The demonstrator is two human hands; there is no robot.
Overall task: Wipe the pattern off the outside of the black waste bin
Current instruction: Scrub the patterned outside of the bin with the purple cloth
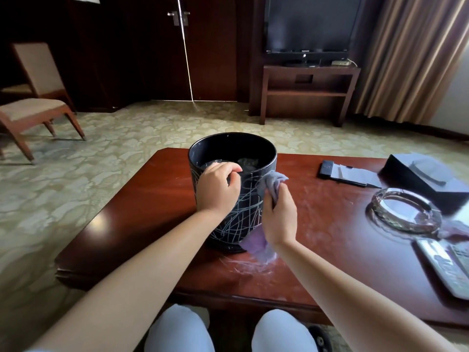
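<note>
The black waste bin (247, 204) stands upright on the reddish wooden table (142, 212), its near side covered in white scribbled lines. My left hand (218, 189) grips the bin's near rim, fingers hooked over the edge. My right hand (279, 217) holds a bunched purple-grey cloth (270, 185) pressed against the bin's right side; the cloth's tail (256, 246) hangs down to the table by the bin's base.
To the right on the table lie a glass ashtray (406, 212), remote controls (446, 268), a dark tissue box (426, 174) and a black notepad holder with paper (342, 172). White smears mark the table near the cloth. A chair (35, 102) and a TV stand (307, 90) stand beyond.
</note>
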